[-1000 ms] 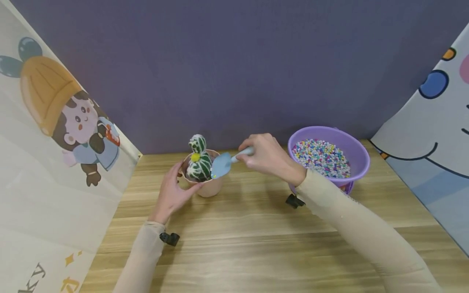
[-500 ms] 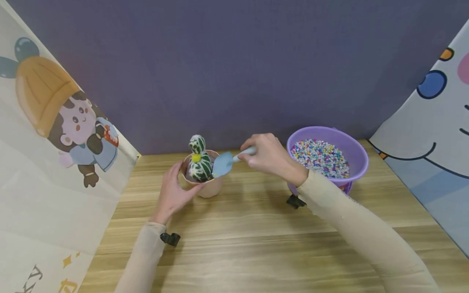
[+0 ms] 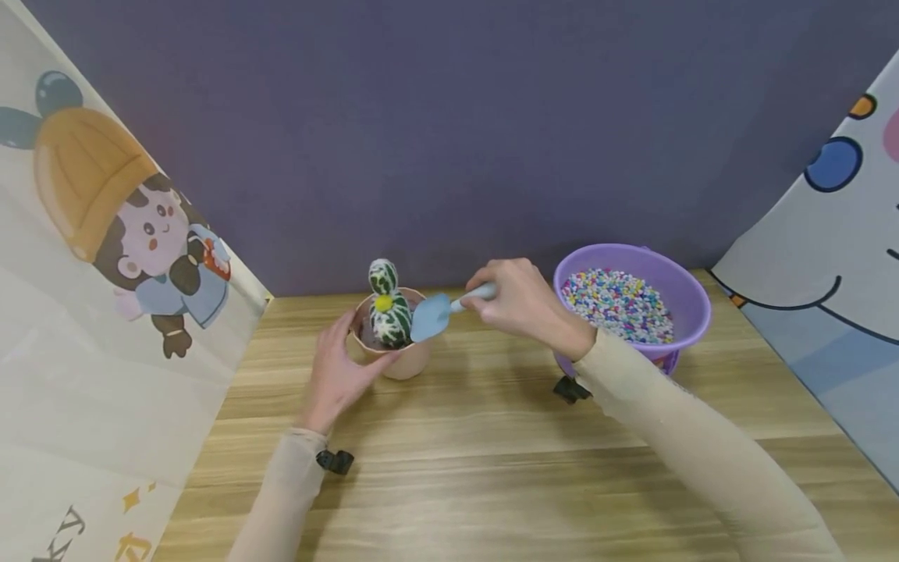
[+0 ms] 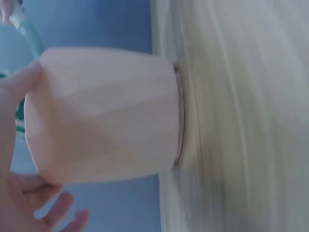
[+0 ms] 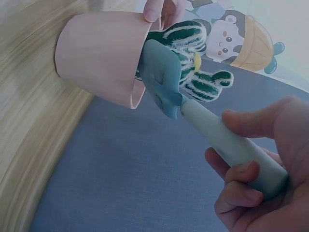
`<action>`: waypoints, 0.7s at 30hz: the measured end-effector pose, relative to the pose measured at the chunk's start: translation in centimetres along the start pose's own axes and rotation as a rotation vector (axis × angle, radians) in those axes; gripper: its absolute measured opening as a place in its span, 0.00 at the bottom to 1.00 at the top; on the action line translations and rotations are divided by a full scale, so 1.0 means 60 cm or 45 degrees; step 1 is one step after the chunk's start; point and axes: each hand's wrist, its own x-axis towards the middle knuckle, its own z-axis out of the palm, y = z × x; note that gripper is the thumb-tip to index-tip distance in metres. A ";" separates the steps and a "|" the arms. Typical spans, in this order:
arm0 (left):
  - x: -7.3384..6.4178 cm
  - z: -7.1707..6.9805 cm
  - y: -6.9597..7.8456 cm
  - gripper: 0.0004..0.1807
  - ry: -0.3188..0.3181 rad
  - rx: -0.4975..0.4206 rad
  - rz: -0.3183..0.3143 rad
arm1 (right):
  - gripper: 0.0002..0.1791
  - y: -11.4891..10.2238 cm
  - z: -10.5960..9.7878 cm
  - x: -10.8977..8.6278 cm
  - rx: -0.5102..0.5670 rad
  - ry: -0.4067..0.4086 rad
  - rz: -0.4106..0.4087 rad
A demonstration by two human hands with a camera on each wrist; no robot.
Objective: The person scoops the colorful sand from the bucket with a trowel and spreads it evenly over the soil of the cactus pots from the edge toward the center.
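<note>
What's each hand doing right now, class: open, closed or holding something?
Left hand: holding the pink pot near its top.
Right hand: closed, holding the blue trowel.

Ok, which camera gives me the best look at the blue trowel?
The right wrist view: the blue trowel appears large there, most of its blade and handle visible. The head view shows it small; the left wrist view catches only part, beyond the pot.

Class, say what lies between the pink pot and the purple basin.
In the head view, the blue trowel and the right hand gripping it lie between the pot and the basin.
</note>
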 end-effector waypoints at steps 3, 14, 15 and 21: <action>-0.004 0.008 0.009 0.61 0.053 0.017 -0.021 | 0.08 0.003 -0.002 -0.001 0.000 0.014 0.005; -0.010 0.023 0.023 0.62 0.119 0.058 -0.048 | 0.09 0.034 -0.010 -0.012 0.035 0.054 0.056; -0.010 0.024 0.023 0.62 0.131 0.058 -0.040 | 0.09 0.038 -0.010 -0.014 0.044 0.058 0.063; -0.010 0.034 0.024 0.60 0.193 0.039 0.008 | 0.11 0.062 -0.020 -0.027 0.099 0.083 0.100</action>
